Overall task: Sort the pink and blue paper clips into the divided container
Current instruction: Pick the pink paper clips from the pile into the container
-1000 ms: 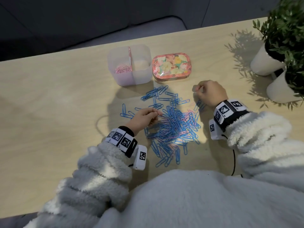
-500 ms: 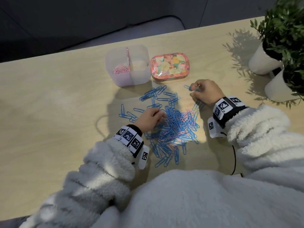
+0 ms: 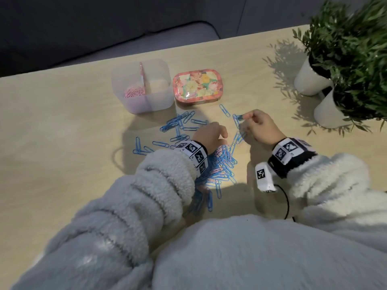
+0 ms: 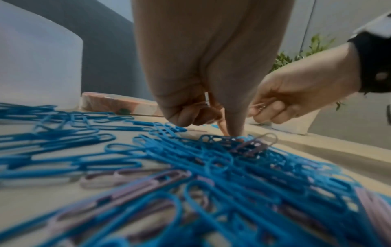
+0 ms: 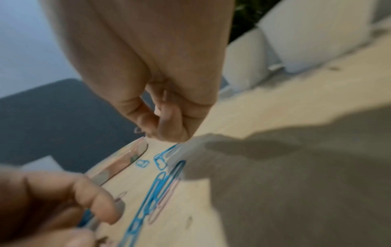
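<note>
Paper clips, thin blue and pink coated wire (image 3: 224,162), lie heaped mid-bench on the pale wooden bench (image 3: 62,126), with loose blue ones strewn toward 11 o'clock.

Head view: the translucent square plastic divided container (image 3: 143,85) stands at 11 o'clock from the heap; its left compartment holds pink clips, its right shows none. A floral oval tin (image 3: 198,85) sits just beside it. The right hand (image 3: 259,127), at 1 o'clock, pinches a clip; colour unclear here. The left hand (image 3: 209,136) is curled over the heap.

Left wrist view: left hand (image 4: 203,80) grips pinkish clips, one finger pressing into the heap.

Right wrist view: right hand (image 5: 152,93) pinches pale pink clips; blurred.

Judgement: picking out pink clips is in hand. Next calls for carrying them to the left compartment.
</note>
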`<move>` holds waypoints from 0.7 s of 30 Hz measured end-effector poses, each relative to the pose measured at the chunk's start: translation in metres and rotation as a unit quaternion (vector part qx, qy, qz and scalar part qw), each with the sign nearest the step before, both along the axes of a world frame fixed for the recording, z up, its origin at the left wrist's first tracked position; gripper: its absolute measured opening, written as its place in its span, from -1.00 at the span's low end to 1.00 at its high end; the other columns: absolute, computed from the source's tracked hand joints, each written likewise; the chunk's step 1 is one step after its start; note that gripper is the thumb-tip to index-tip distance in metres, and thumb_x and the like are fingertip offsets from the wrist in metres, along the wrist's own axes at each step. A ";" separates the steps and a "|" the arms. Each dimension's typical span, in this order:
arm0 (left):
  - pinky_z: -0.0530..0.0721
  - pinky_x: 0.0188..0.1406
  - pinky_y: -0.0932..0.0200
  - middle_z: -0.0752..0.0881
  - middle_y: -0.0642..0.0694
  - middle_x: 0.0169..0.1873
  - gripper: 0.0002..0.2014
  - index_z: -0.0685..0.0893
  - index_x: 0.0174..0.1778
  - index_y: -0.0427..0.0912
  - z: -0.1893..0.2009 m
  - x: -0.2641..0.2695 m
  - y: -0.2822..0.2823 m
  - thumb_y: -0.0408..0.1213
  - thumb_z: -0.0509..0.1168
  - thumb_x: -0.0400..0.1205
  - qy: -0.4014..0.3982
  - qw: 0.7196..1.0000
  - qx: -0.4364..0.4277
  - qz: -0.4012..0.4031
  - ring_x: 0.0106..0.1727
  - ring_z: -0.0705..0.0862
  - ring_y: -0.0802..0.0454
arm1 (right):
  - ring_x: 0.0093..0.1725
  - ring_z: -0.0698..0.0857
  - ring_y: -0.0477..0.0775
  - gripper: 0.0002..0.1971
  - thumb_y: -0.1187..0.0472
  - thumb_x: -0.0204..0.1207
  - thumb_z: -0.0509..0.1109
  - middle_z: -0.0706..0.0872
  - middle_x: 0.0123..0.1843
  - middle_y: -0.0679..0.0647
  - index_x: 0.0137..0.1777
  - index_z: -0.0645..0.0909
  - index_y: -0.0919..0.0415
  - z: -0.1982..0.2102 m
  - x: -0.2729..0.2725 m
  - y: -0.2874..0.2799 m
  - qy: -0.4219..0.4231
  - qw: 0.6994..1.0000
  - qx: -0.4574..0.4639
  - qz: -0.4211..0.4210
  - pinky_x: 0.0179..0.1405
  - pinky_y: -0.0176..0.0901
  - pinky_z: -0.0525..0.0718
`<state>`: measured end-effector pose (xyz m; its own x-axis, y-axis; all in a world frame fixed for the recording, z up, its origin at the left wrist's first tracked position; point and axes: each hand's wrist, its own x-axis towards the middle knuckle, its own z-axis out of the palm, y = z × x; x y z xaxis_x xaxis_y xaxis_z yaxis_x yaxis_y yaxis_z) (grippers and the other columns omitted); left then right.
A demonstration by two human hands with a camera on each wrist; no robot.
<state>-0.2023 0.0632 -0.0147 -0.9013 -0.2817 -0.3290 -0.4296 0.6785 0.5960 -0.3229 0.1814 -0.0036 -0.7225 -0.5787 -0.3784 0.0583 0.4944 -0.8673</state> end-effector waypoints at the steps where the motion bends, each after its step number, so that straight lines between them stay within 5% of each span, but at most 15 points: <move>1: 0.39 -0.04 0.14 0.45 -0.03 -0.17 -0.83 0.64 0.02 -0.15 -0.001 -0.001 0.002 -0.18 0.34 0.56 -0.003 1.000 -0.007 -0.008 0.01 0.57 -0.09 | -0.70 0.40 -0.03 -0.73 0.46 0.57 0.03 0.38 -0.48 0.16 -0.23 0.50 0.24 -0.002 -0.002 0.006 -0.054 0.998 0.009 -0.039 -0.71 -0.46 0.25; 4: 0.52 0.00 0.01 0.55 -0.13 -0.08 -0.89 0.66 -0.07 -0.18 -0.001 -0.003 0.007 -0.23 0.30 0.59 -0.008 0.998 -0.044 -0.052 0.07 0.61 -0.12 | -0.61 0.33 0.04 -0.72 0.43 0.47 0.08 0.40 -0.58 0.14 -0.42 0.51 0.30 -0.012 -0.004 0.024 -0.141 0.987 0.023 -0.074 -0.71 -0.47 0.13; 6: 0.56 0.08 -0.04 0.58 -0.21 0.02 -0.87 0.66 -0.06 -0.26 -0.002 -0.002 0.008 -0.28 0.25 0.62 -0.017 0.995 -0.056 -0.079 0.13 0.60 -0.16 | -0.68 0.40 -0.09 -0.73 0.40 0.48 0.25 0.50 -0.69 -0.05 -0.44 0.55 0.20 -0.024 -0.005 0.033 -0.051 0.998 0.044 -0.019 -0.66 -0.44 0.25; 9: 0.50 0.14 0.02 0.58 -0.30 0.10 -0.84 0.62 0.02 -0.38 -0.004 0.002 0.005 -0.37 0.21 0.63 -0.023 0.995 -0.051 -0.080 0.16 0.59 -0.21 | -0.66 0.39 -0.20 -0.85 0.32 0.36 0.51 0.46 -0.61 -0.05 -0.31 0.60 0.12 -0.030 -0.004 0.039 0.111 0.982 0.103 0.115 -0.49 -0.25 0.32; 12: 0.50 0.03 0.08 0.67 -0.29 0.06 -0.85 0.59 0.02 -0.35 0.001 0.006 -0.007 -0.39 0.16 0.64 0.003 1.000 0.003 0.000 0.09 0.63 -0.19 | -0.61 0.39 -0.16 -0.84 0.29 0.33 0.56 0.38 -0.60 -0.05 -0.17 0.63 0.15 -0.031 -0.001 0.038 0.159 0.969 0.104 0.160 -0.41 -0.16 0.32; 15: 0.50 -0.02 0.20 0.69 -0.25 0.05 -0.81 0.60 0.11 -0.32 0.006 0.005 -0.026 -0.38 0.16 0.65 0.043 0.992 0.079 0.088 0.02 0.63 -0.10 | -0.47 0.47 -0.06 -0.87 0.20 0.39 0.49 0.48 -0.55 -0.06 -0.29 0.59 0.03 -0.026 0.001 0.035 0.224 0.936 0.153 0.224 -0.32 -0.10 0.43; 18: 0.45 -0.30 0.35 0.65 -0.20 -0.03 -0.75 0.63 0.15 -0.38 0.010 -0.002 -0.036 -0.45 0.11 0.66 0.032 0.986 0.127 0.105 -0.11 0.55 0.03 | -0.31 0.56 0.13 -0.86 0.15 0.46 0.42 0.61 -0.43 -0.04 -0.28 0.52 0.03 -0.022 0.002 0.035 0.236 0.919 0.179 0.260 -0.19 -0.03 0.54; 21: 0.41 -0.47 0.34 0.59 -0.15 -0.25 -0.77 0.66 0.01 -0.36 0.009 -0.007 -0.038 -0.39 0.10 0.66 0.010 0.983 0.132 0.124 -0.37 0.49 0.07 | -0.28 0.50 0.13 -0.92 0.19 0.47 0.40 0.53 -0.45 -0.11 -0.11 0.54 0.08 -0.020 0.003 0.036 0.249 0.914 0.180 0.263 -0.16 -0.02 0.53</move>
